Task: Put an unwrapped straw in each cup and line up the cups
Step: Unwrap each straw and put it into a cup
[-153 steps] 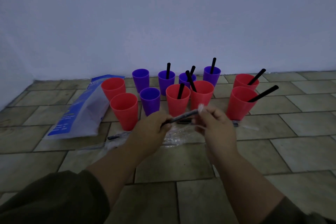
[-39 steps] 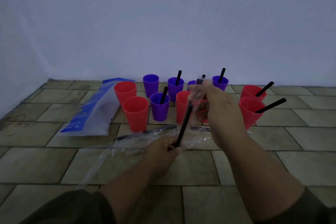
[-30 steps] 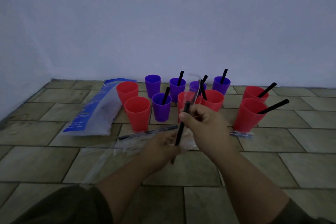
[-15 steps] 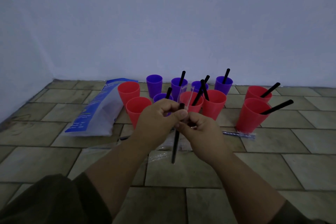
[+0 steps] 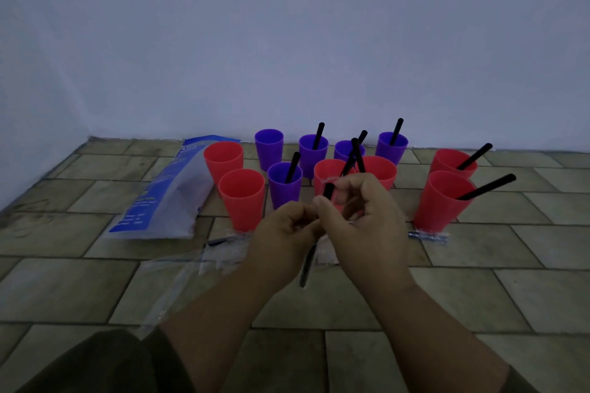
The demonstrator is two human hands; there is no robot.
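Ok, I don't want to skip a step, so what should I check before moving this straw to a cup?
1. Straw gripped: ok, left hand and right hand both pinch the straw.
2. Wrapper off: not ok, clear film clings at its top.
3. Empty cup nearby: ok, front red cup holds no straw.
4. Other empties: not ok, back red cup and one purple cup lack straws.
5. Line formed: not ok, cups stand in a cluster.

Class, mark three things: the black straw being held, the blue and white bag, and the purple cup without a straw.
black straw (image 5: 307, 265): head view, lower shaft near its bottom end.
blue and white bag (image 5: 166, 195): head view, middle of its face.
purple cup without a straw (image 5: 269, 153): head view, front wall.
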